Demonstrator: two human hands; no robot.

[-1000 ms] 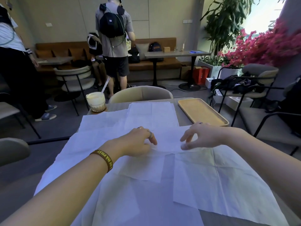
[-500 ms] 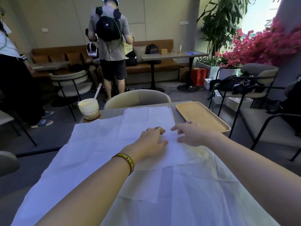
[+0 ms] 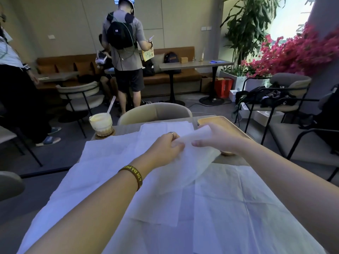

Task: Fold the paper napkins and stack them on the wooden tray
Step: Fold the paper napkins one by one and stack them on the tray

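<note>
Several white paper napkins lie unfolded and overlapping across the table. Both hands hold one napkin lifted off the pile. My left hand, with a ring and a dark wristband, pinches its near edge. My right hand grips the far edge, which curls up above the fingers. The wooden tray sits at the table's far right, partly hidden behind my right hand and the raised napkin.
A glass with a creamy drink and a straw stands on a coaster at the table's far left corner. A beige chair faces me across the table. Black-framed chairs stand to the right. People stand further back.
Both hands were flat on the napkins and have moved forward and together. They have now pinched one napkin and lifted its far edge off the pile, towards the tray.
</note>
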